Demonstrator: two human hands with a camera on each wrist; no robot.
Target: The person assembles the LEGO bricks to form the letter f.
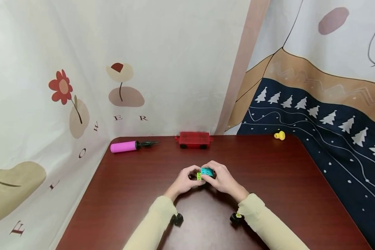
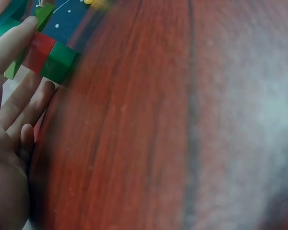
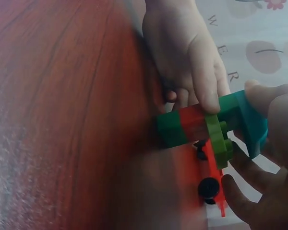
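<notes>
Both hands meet over the middle of the table around one stack of toy building blocks. A dark green block forms its lower end, followed by a red block, a lime green plate and a green block. At the top end is a teal curved block. My left hand pinches the stack, its thumb on the lime plate. The right hand grips the teal block between thumb and fingers. In the head view, fingers hide the lower blocks.
On the table's back edge stands a red wheeled toy wagon. A pink hand pump with a black nozzle lies at the back left. The back right corner holds a small yellow toy. Printed curtains hang behind the table.
</notes>
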